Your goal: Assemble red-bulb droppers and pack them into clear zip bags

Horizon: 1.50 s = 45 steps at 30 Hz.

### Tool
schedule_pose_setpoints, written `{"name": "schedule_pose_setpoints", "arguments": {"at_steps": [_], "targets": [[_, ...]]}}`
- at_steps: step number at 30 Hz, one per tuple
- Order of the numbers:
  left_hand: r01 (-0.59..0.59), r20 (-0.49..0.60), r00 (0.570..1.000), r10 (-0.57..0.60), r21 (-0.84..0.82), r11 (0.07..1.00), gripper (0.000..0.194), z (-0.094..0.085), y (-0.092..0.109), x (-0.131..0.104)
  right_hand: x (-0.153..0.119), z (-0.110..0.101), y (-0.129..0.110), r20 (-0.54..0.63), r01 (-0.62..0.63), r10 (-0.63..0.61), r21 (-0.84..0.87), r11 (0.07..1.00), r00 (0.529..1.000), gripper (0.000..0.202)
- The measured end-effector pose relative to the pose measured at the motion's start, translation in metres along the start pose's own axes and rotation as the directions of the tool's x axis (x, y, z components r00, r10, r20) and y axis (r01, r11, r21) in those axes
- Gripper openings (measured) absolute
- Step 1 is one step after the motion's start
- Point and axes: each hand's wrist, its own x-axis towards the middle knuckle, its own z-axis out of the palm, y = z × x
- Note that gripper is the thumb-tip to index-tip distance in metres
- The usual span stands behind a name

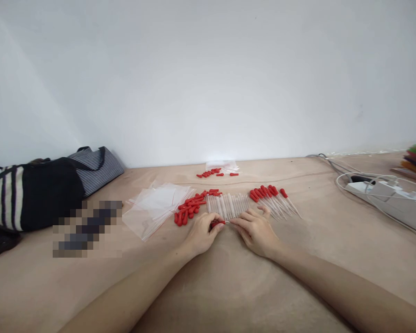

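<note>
The left hand pinches a red dropper bulb, the right hand a pipette tube, seemingly to align them, loose tubes handy on the far side.

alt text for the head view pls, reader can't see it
A person's left hand holds a red bulb, the right hand close beside it, in front of a row of clear tubes on a table. Loose red bulbs and clear bags lie to the left, bulb-topped tubes to the right.
</note>
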Motion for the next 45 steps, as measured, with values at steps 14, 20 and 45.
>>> {"name": "schedule_pose_setpoints", "arguments": {"at_steps": [14, 20, 45], "targets": [[-0.064, -0.106, 0.992, 0.070, 0.062, 0.996, 0.005, 0.001, 0.004, -0.003, 0.002, 0.001, 0.000, -0.041, 0.116, -0.117, -0.020, 0.993, 0.992, 0.017], [-0.095, -0.080, 0.992, 0.102, 0.092, 0.991, 0.006, -0.001, 0.008, -0.004, 0.003, 0.003, 0.004, -0.029, 0.172, -0.175, -0.083, 0.982, 0.984, 0.019], [-0.169, -0.160, 0.971, 0.178, 0.066, 0.983, 0.010, -0.002, 0.013, -0.009, 0.004, -0.003, 0.002, -0.021, 0.087, -0.085, 0.130, 0.988, 0.996, 0.022]]}}
